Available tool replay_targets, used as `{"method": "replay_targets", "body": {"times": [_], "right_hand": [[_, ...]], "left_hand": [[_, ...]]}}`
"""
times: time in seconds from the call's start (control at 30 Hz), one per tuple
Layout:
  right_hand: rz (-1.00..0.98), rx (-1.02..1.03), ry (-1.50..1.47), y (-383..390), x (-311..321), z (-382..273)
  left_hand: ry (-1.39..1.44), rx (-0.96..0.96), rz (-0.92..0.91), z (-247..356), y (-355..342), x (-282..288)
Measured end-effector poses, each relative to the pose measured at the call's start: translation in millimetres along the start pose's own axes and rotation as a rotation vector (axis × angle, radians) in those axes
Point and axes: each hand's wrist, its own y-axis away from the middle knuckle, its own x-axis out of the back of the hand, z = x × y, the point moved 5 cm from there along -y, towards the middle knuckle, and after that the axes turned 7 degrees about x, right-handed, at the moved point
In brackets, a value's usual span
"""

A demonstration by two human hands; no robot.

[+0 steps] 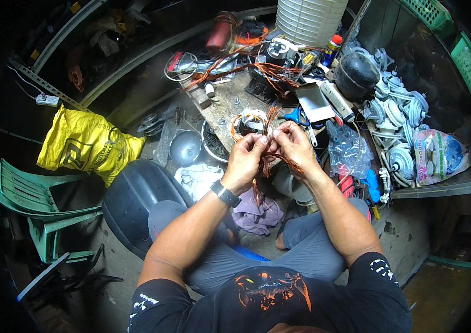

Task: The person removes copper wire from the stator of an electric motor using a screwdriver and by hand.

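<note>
My left hand (244, 162) and my right hand (295, 146) meet in front of me over the near end of a wooden board. Between them runs a bundle of copper wire (269, 117), its strands standing up above the fingers and trailing down below. The left thumb and fingers pinch the bundle. Close beside them, the right fingers are pressed together on the strands. Just behind the left fingers lies a white ring-shaped part wound with copper wire (237, 123). Blue-handled scissors (296, 116) rest past my right hand.
On the wooden board (221, 119) sit more copper wires (274, 71) and a white box (314, 102). A grey bowl (186, 147) and yellow sack (83, 141) are at left, near a green chair (30, 188). Grey fan motors (394, 114) are piled at right beside a clear plastic bag (349, 147).
</note>
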Motion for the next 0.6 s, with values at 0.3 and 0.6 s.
{"method": "replay_targets", "body": {"times": [0.3,0.6], "right_hand": [[-0.072,-0.003,0.116,0,2,-4],[-0.085,-0.088,0.097,2,2,-1]], "left_hand": [[0.044,0.093,-0.054,-2,1,-4],[0.046,0.090,-0.003,-2,1,-5]]}}
